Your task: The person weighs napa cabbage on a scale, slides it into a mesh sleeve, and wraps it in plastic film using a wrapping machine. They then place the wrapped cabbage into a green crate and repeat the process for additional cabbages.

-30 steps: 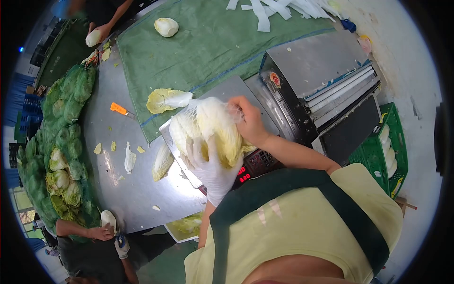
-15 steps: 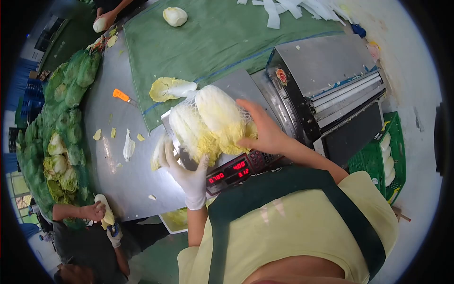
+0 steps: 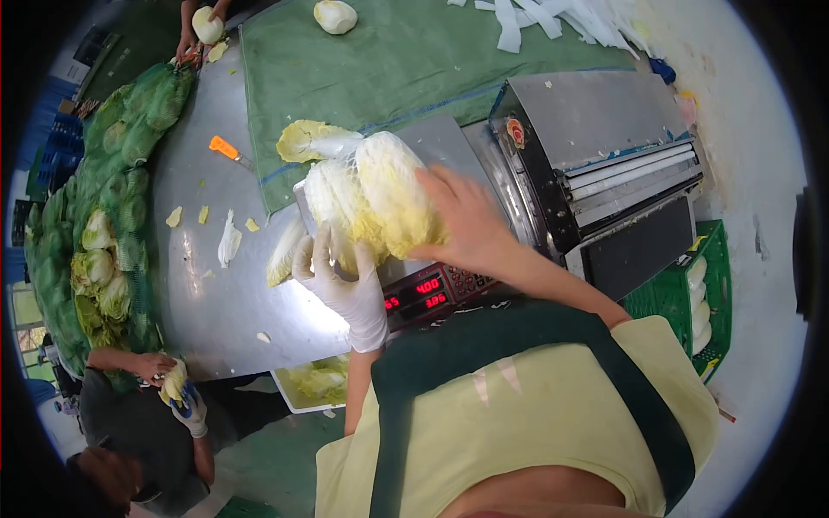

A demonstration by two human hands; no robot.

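Surface: steel table (image 3: 203,302) with a wet sheen and scattered leaf scraps; a green cloth (image 3: 389,60) covers the part beyond the scale.
Landmark: scale (image 3: 436,147), steel platform; its red display (image 3: 423,293) is lit on the side facing me, digits too small to trust.
Netted cabbages (image 3: 371,198): several pale heads in one white mesh, on the platform toward its left edge. I cannot tell whether the full weight is down.
Left hand (image 3: 341,281): white glove, fingers spread apart, pressed up against the bundle's near-left side, closed round nothing.
Right hand (image 3: 466,220): bare, palm laid on the bundle's right flank, fingers stretched out close together; no grip on the mesh.
Left of scale: loose leaf (image 3: 283,255) touching the platform edge. Split cabbage (image 3: 315,140) just beyond the far-left corner. Orange-handled knife (image 3: 226,151) farther left, well apart from both my hands.
Right of scale: machine (image 3: 596,147) just beside the platform, green crate (image 3: 701,298) past it.
Others: co-worker's hand (image 3: 160,367) at the near-left table edge; cabbage sacks (image 3: 104,216) along the far left.
Risk (judgement): the bundle is only propped between two open palms. If either eases, the heads could roll left off the platform. A glove on slick mesh favours a slip.
Risk (judgement): pushing right would knock the bundle against the machine.
Open room: bare steel left of the scale as far as the knife, and green cloth beyond. The right is blocked, and the near side ends at the display and table edge.
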